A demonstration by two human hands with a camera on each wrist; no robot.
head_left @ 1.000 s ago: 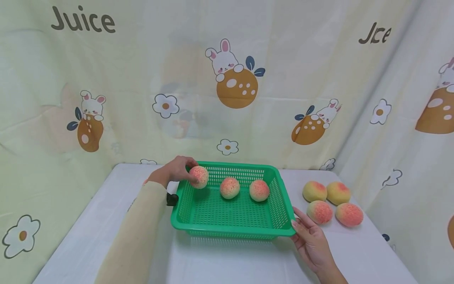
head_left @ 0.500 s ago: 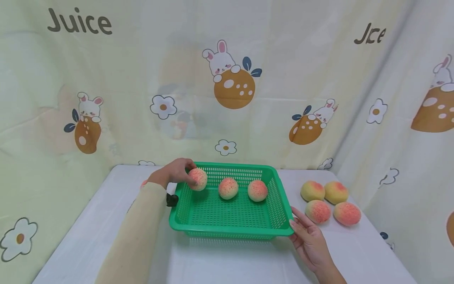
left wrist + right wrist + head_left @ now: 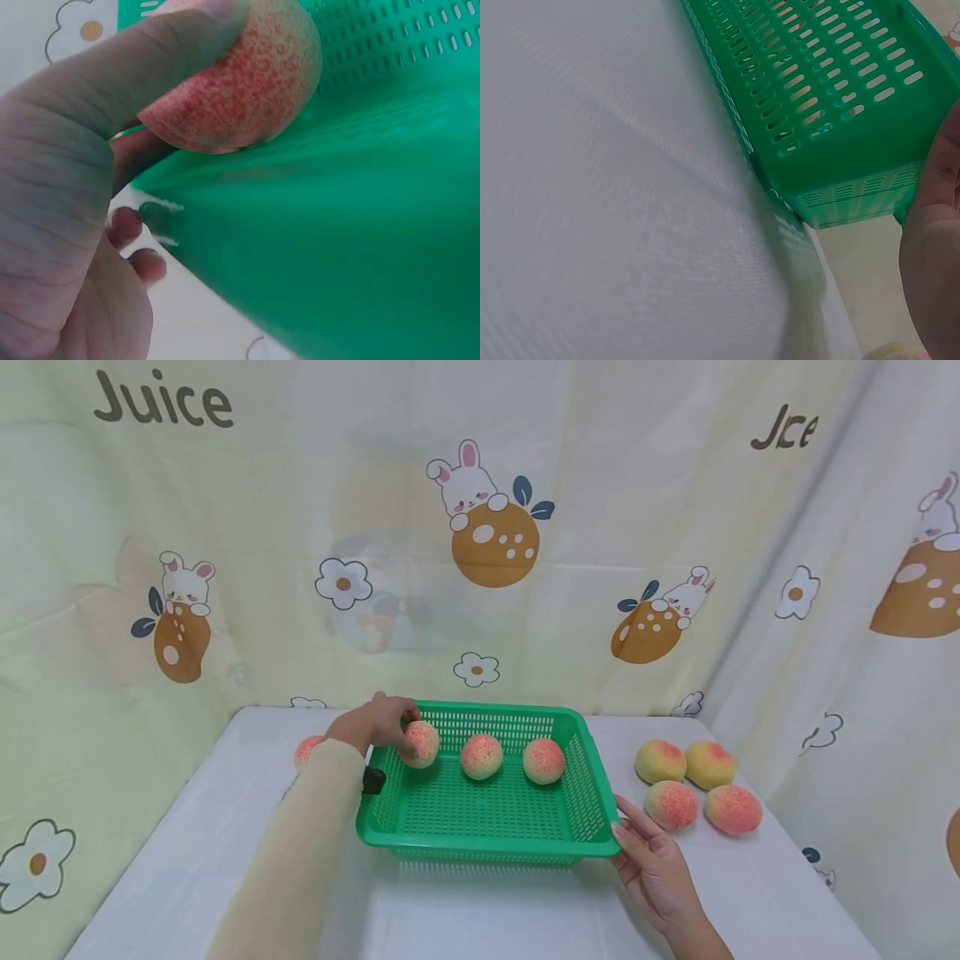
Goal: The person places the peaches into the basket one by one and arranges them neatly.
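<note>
A green plastic basket [image 3: 480,852] with slotted walls sits on the white table. My left hand [image 3: 372,724] reaches over its back left corner and grips a pink speckled peach [image 3: 422,745] between thumb and fingers. In the left wrist view that peach [image 3: 240,82] is close to the basket's wall; whether it touches the floor of the basket is hard to tell. To its right, two similar peaches, one in the middle [image 3: 482,757] and one farther right [image 3: 544,762], lie inside. At the front right corner my right hand [image 3: 654,868] holds the basket's rim, thumb on top.
Right of the basket lie two yellow-and-red fruits [image 3: 660,762] and, in front of them, two pinker fruits [image 3: 671,805]. A pink fruit [image 3: 307,749] shows partly behind the left forearm. A printed curtain [image 3: 300,652] hangs behind the white table [image 3: 480,918].
My left hand has shifted slightly right and lowered the peach a little in the basket. More of the pink fruit behind the forearm shows. The right hand stays on the rim.
</note>
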